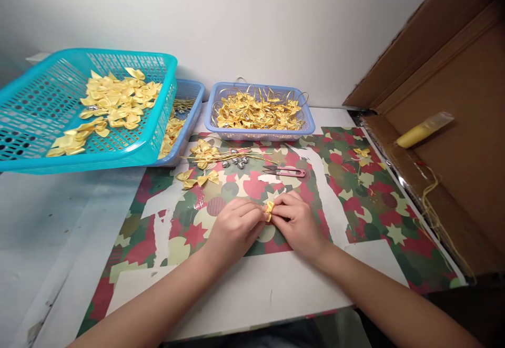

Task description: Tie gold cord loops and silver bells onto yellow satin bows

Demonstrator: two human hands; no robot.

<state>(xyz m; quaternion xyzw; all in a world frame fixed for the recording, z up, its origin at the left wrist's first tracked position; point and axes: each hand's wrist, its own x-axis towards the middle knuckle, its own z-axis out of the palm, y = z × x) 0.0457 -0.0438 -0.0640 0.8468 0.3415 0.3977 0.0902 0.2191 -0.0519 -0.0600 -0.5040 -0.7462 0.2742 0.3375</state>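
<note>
Between the fingertips of both my hands is a small yellow ribbon bow (270,210), partly covered by the fingers. My left hand (239,224) pinches it from the left, and my right hand (298,224) grips its right side. Beyond them on the patterned sheet lie pink-handled thread snips (290,172). Several silver jingle bells (239,162) sit beside a bunch of thin gold cords (252,154). Loose yellow bows (204,153) lie left of the bells, with more bows (197,179) a little nearer to me.
At the left, a turquoise basket (158,143) of yellow bows overlaps a blue basket (193,114). Another blue basket (260,135) at the back holds bows with gold loops. A yellow-filled tube (424,130) juts out by the cardboard (457,180) on the right, above loose yellow thread (428,201).
</note>
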